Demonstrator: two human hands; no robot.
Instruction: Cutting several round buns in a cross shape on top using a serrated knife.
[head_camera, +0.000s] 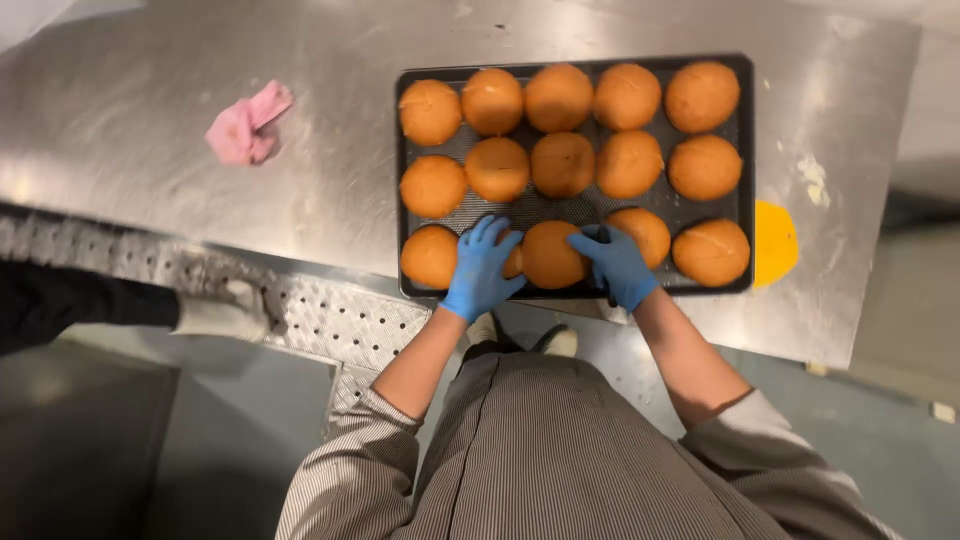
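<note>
Two blue-gloved hands work the near row of a dark perforated tray (745, 180) on the steel surface (330, 190): the left hand (482, 270) lies fingers-spread over one partly hidden bun (514, 262), and the right hand (618, 264) cups the side of the middle bun (550, 255) lying between both grips. Beyond the fingertips sit two further rows of golden buns; a crumpled pink cloth (248, 125) lies well apart, far to the left of the left grip.
</note>
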